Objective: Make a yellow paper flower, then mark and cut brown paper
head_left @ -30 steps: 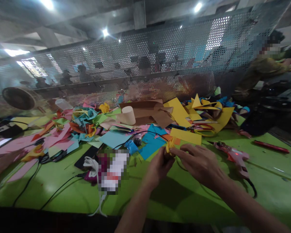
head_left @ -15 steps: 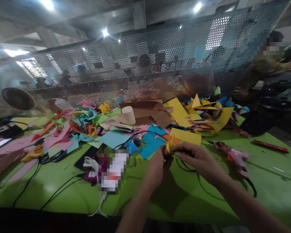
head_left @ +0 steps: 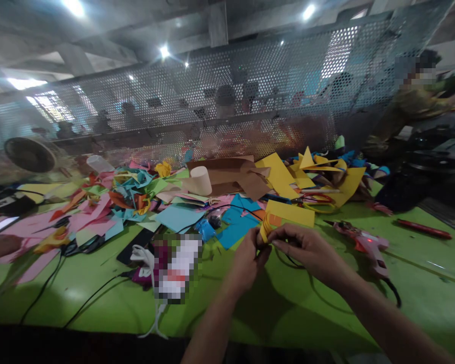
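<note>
Just above the green table, my left hand is closed around a small piece of rolled yellow paper. Its layered, wound edge shows above the fingers; the lower part is hidden. My right hand pinches at the right side of the same paper, with thumb and fingers together. A flat yellow paper strip and a blue paper sheet lie just beyond my hands. To the right, a pink glue gun rests on its side with a red light glowing.
Coloured paper scraps heap at the left, by another person's hand. A phone, a purple power bank and cables lie left of my hands. A beige paper tube stands behind; a red pen lies right.
My hands stay almost in place, with a slight shift of the right fingers on the yellow paper. The other person's hand at the left has drawn back from the scissors there.
</note>
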`<action>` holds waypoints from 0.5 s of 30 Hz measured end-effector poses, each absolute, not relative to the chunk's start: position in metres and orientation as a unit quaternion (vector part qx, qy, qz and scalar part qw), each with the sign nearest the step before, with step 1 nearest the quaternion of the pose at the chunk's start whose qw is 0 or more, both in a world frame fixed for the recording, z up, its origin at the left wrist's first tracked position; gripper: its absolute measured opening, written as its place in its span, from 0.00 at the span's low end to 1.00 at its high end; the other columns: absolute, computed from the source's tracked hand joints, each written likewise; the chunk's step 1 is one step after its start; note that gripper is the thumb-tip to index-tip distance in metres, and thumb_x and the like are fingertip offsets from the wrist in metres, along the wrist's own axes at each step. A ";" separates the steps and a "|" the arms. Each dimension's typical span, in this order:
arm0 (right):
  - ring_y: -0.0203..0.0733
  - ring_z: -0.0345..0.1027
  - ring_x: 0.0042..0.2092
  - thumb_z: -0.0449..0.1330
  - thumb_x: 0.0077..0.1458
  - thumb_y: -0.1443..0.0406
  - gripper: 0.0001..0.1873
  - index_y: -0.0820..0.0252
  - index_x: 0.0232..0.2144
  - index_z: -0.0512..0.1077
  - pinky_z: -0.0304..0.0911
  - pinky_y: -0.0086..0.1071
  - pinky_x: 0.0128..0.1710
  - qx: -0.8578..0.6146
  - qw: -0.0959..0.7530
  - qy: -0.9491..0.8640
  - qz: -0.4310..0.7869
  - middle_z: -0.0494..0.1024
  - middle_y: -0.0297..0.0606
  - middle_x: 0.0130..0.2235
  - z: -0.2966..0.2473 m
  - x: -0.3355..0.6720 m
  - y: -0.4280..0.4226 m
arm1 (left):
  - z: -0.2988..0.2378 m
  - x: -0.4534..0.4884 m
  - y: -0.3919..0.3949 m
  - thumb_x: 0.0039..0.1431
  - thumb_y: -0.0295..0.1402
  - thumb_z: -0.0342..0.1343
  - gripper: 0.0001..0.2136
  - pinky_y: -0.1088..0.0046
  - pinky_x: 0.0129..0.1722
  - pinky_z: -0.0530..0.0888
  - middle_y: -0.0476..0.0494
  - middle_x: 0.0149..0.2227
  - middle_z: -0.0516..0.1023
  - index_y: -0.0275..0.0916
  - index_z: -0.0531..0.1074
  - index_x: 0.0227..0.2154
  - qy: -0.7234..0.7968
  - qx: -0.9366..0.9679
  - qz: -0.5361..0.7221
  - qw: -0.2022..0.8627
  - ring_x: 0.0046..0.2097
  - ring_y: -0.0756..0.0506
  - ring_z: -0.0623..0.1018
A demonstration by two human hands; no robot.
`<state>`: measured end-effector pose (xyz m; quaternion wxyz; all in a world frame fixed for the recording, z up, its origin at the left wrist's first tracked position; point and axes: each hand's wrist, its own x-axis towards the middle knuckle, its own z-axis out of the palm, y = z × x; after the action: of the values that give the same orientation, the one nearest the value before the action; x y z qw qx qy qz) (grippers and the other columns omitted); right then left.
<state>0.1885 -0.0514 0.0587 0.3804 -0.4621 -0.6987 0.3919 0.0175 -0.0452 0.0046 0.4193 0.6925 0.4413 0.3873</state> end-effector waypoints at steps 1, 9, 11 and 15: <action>0.44 0.73 0.37 0.60 0.56 0.60 0.09 0.59 0.33 0.77 0.65 0.35 0.36 -0.465 0.384 -0.696 0.391 0.81 0.37 0.34 0.059 0.188 -0.052 | 0.007 0.017 -0.046 0.60 0.30 0.53 0.14 0.65 0.48 0.67 0.41 0.48 0.74 0.38 0.63 0.49 0.439 0.691 0.385 0.428 0.47 0.42 0.72; 0.38 0.68 0.31 0.62 0.54 0.59 0.09 0.58 0.33 0.74 0.63 0.30 0.28 -0.468 0.470 -0.633 0.400 0.77 0.36 0.31 0.053 0.191 -0.053 | 0.012 0.011 -0.052 0.67 0.46 0.44 0.20 0.70 0.48 0.67 0.43 0.42 0.71 0.39 0.65 0.54 0.347 0.608 0.429 0.571 0.46 0.44 0.68; 0.37 0.66 0.29 0.62 0.54 0.59 0.08 0.58 0.32 0.74 0.61 0.29 0.27 -0.472 0.476 -0.627 0.398 0.75 0.35 0.30 0.052 0.191 -0.054 | 0.012 0.011 -0.053 0.66 0.49 0.44 0.22 0.71 0.46 0.67 0.43 0.40 0.70 0.39 0.66 0.53 0.356 0.603 0.427 0.572 0.44 0.45 0.68; 0.36 0.63 0.29 0.62 0.54 0.59 0.09 0.58 0.33 0.73 0.59 0.29 0.25 -0.470 0.482 -0.622 0.400 0.73 0.34 0.30 0.053 0.190 -0.056 | 0.014 0.010 -0.054 0.65 0.53 0.45 0.24 0.73 0.41 0.66 0.45 0.38 0.68 0.39 0.68 0.51 0.364 0.600 0.426 0.571 0.39 0.47 0.66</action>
<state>0.1898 -0.0561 0.0530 0.4817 -0.4702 -0.6219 0.4002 0.0104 -0.0537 0.0140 0.5714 0.5997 0.3641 0.4258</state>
